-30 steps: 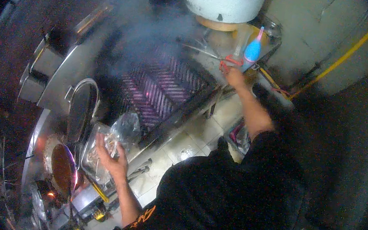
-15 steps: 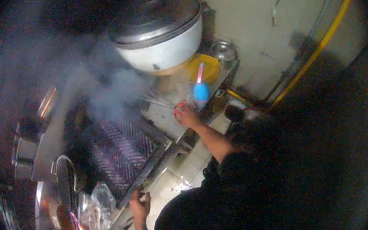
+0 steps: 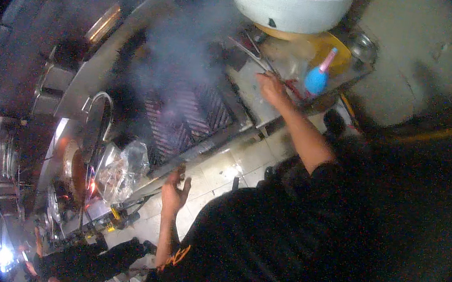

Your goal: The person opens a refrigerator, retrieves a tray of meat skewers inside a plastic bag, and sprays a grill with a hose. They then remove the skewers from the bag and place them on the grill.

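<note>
My right hand is closed on a pair of metal tongs with red handles, above the pale counter right of the grill. The handles stick out past my fingers, and the tong ends point up and left. Close by, a blue squeeze bottle with a pink nozzle stands upright. My left hand hangs in front of the counter edge with thumb and fingers apart, holding nothing that I can see. Between both hands lies the dark ridged grill, partly veiled by smoke.
A large white lidded pot stands at the back, near a yellow tray and a metal bowl. Left of the grill are a curved tap, a clear plastic bag and a pan by flames. Another person is at lower left.
The view has swung, so the scene sits further right and the flames and another person show. My right hand has shifted from the tongs' red handles to further along them. My left hand remains apart from things.
</note>
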The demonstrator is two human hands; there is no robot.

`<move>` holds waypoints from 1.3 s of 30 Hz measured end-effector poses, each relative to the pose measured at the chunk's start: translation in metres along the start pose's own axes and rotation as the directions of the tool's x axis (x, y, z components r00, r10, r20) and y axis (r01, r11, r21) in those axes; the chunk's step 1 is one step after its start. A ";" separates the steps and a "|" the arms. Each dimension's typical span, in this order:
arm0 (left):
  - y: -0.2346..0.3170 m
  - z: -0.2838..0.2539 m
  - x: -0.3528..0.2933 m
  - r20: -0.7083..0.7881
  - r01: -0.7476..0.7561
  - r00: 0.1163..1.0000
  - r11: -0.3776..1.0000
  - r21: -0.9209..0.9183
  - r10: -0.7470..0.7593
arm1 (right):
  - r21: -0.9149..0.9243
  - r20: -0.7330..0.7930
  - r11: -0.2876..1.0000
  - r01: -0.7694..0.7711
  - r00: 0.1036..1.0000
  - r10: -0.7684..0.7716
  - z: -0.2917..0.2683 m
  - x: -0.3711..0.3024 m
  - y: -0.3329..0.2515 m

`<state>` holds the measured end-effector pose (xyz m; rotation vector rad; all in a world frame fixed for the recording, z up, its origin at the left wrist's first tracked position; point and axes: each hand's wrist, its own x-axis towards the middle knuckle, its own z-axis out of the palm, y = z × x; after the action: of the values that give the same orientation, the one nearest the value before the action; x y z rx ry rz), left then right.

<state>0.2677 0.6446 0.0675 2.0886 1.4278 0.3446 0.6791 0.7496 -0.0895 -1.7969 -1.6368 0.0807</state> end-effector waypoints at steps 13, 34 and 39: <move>-0.122 0.026 -0.200 -0.159 0.778 0.628 0.614 0.132 -0.761 | -0.171 0.400 0.957 -0.234 0.871 0.284 0.127 0.201 -0.027; -0.192 0.144 -0.292 -0.066 0.871 0.428 0.431 -0.237 -0.901 | 0.349 0.802 0.565 -0.748 0.549 0.233 -0.050 -0.009 0.005; -0.222 0.141 -0.307 -0.023 0.897 0.374 0.368 -0.247 -0.927 | 0.503 0.670 0.440 -0.744 0.657 0.344 -0.077 -0.061 -0.110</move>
<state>0.0495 0.3772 -0.1437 0.8046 2.2979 0.1544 0.6098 0.6570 0.0024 -1.5780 -0.8924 1.4378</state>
